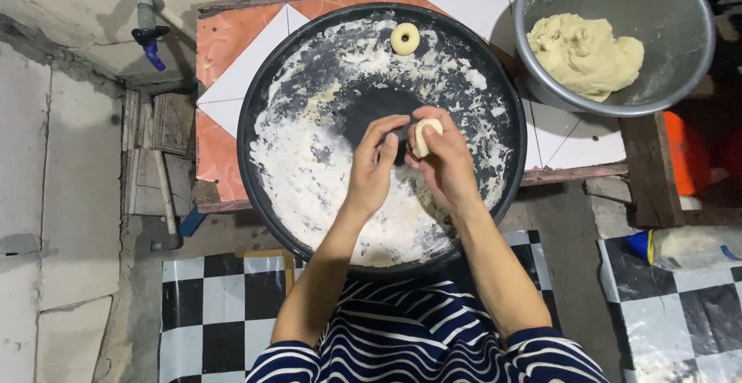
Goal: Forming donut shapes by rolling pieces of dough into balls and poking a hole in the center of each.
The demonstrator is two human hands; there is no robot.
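Over a big round black tray (267, 81) dusted with white flour, my right hand (442, 159) pinches a small pale piece of dough (426, 134) between thumb and fingers. My left hand (372, 168) is right beside it, its fingertips bent toward the dough and touching or nearly touching it. One finished dough ring (405, 38) lies at the far edge of the tray. A large lump of dough (585, 52) rests in a metal bowl (680, 81) at the upper right.
The tray sits on an orange-and-white tiled slab (232, 66). A pipe with a blue tap (150, 39) is at the upper left. Black-and-white checkered sheets (209, 306) cover the floor; a bag of flour (688, 248) lies at the right.
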